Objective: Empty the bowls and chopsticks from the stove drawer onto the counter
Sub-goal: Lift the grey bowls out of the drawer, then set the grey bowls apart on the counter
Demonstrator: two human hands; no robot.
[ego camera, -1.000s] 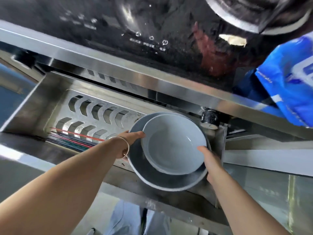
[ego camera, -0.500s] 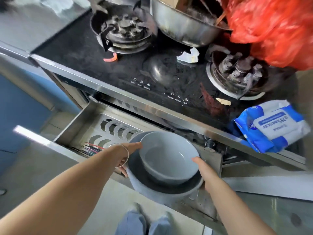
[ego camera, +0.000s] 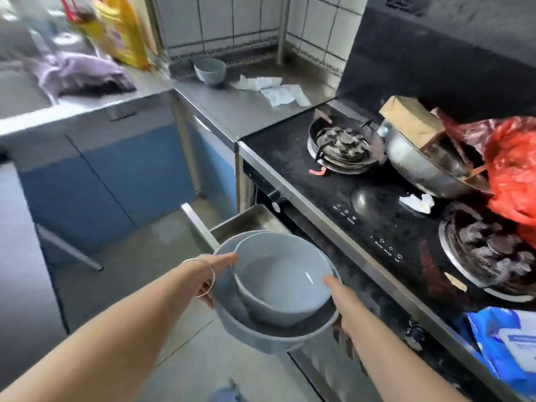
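Head view: we're holding two nested grey-blue bowls, small bowl sitting inside the wide bowl, lower centre of frame. Left hand clamps the wide bowl's left rim, thumb over the edge; right hand grips its right rim, thumb on top, fingers under. Stack sits between both hands, above the open drawer. Versus 0.5 s ago: stack lifted clear of the drawer; counter with another grey bowl now in view, upper centre.

Both bare arms reach forward, forearms angling toward twelve o'clock. Left hand, bangle at the wrist, grips at nine; right hand clamps at three, thumb on top.
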